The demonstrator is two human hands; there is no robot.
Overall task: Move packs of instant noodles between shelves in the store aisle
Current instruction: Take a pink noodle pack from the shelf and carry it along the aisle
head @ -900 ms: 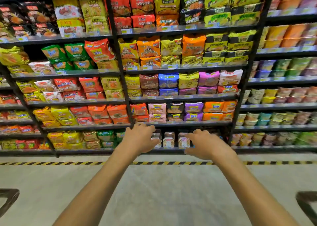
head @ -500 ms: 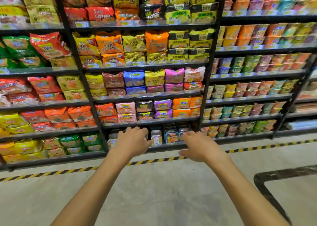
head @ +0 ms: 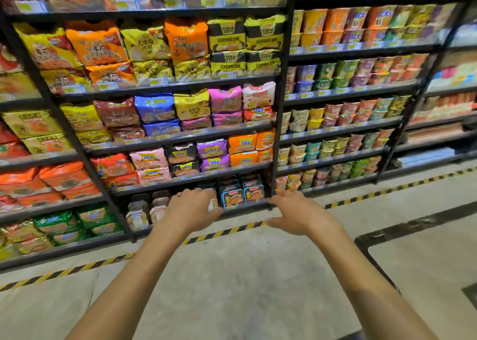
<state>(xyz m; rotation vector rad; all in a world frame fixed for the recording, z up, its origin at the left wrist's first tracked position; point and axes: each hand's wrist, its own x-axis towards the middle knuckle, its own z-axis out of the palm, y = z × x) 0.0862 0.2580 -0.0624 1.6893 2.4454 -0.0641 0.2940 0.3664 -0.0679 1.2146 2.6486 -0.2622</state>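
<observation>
I read this as the approach, before any pick: my left hand [head: 191, 210] and right hand [head: 296, 212] are both held out ahead of me, palms down, fingers loosely spread and holding nothing; neither touches a shelf or a pack, and bare floor [head: 232, 275] with a line of striped tape [head: 227, 230] lies between me and the rack, so I judge the reach proper has not begun; the noodle packs [head: 154, 108] sit on the shelves [head: 180, 136] of the middle bay, soft pillow bags stacked two high and facing out, yellow, orange, blue, purple and pink, with price tags along each shelf edge; they look crinkly, puffed with air, light, and likely to slide on one another; the lowest shelf, just past my fingers in the view, carries boxed trays [head: 254, 192], and the bay to the right holds cup noodles [head: 343, 110], which I take not to be my target; next I would need to close on the rack, settle on one bag, and take it across its width between fingers and thumb, gently enough not to crush the block inside, lifting so the bag beneath is not dragged off.
</observation>
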